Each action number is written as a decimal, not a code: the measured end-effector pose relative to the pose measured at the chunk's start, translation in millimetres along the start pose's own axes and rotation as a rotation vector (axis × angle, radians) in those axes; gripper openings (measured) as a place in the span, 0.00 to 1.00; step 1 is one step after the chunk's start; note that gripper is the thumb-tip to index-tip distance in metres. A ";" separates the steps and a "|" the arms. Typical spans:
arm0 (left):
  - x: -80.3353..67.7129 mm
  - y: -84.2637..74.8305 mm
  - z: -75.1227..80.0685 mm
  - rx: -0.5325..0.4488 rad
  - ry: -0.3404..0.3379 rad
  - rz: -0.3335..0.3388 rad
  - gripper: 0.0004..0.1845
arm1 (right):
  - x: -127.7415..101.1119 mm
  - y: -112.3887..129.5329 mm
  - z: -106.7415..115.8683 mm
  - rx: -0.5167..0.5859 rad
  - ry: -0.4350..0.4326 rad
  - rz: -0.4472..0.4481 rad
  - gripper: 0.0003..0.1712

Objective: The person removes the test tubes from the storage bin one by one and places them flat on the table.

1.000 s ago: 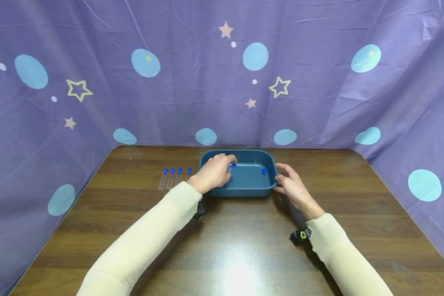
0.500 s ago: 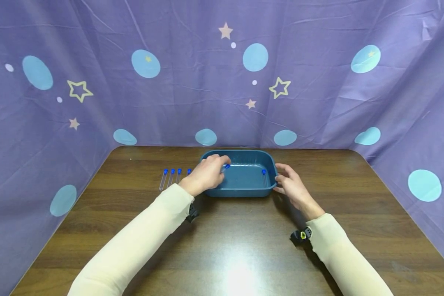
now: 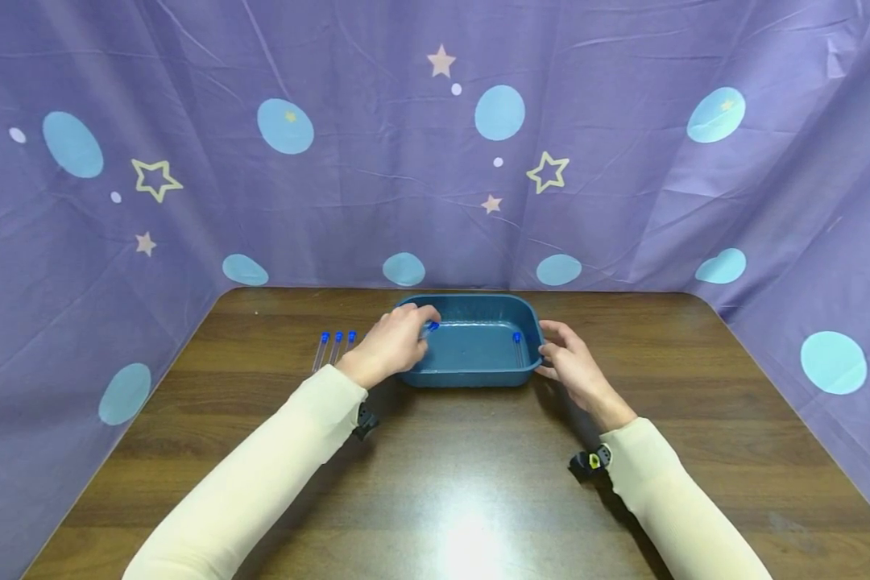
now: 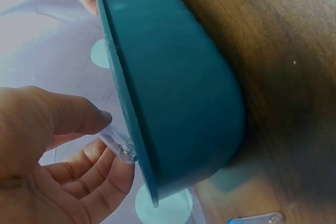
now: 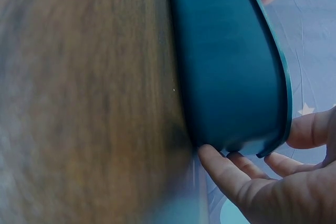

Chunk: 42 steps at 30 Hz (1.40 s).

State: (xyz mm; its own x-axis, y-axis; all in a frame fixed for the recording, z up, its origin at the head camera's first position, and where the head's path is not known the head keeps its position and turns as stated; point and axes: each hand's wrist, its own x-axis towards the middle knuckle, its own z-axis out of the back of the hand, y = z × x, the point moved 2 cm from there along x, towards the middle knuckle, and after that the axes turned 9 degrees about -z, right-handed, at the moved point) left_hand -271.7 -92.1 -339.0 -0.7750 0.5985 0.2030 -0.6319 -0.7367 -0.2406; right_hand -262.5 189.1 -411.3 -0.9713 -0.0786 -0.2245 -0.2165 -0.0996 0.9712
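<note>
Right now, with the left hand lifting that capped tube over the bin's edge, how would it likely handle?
The tube looks thin, clear and round, so it would probably roll if laid on the bare table. It seems light: the left hand holds it with a fingertip pinch. Its smooth wall may be slippery, and possibly fragile against the bin rim.

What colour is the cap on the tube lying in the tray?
Blue, on the tube lying at the right end of the teal tray; the head view shows it best.
</note>
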 end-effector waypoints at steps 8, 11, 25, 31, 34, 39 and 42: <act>-4.4 3.1 6.7 -0.003 -0.007 0.033 0.23 | -0.8 0.8 -1.4 0.008 0.002 -0.001 0.30; -6.3 3.8 7.4 -0.003 -0.005 0.034 0.23 | -1.2 0.8 -1.1 0.011 0.005 -0.002 0.30; -16.8 9.9 11.3 0.000 -0.020 0.064 0.22 | -2.6 0.8 -0.2 -0.005 0.009 0.001 0.30; -22.6 17.0 11.9 0.000 -0.027 0.073 0.22 | -2.3 0.5 -0.8 -0.005 0.006 0.002 0.29; -25.7 20.3 13.2 -0.012 -0.030 0.088 0.21 | -2.4 0.2 -0.5 -0.002 0.008 0.002 0.29; -31.2 26.1 14.6 -0.028 -0.043 0.109 0.21 | -2.1 -0.2 -0.5 0.007 0.013 0.006 0.29; -34.6 29.2 14.7 -0.031 -0.056 0.114 0.22 | -1.9 -0.3 -0.9 0.009 0.012 0.007 0.30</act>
State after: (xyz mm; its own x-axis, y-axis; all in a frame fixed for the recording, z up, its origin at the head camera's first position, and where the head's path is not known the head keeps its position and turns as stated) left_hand -263.3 -138.9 -339.1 -0.8406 0.4925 0.2257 -0.5407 -0.7882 -0.2939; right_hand -260.6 188.4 -411.2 -0.9716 -0.0913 -0.2184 -0.2104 -0.0898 0.9735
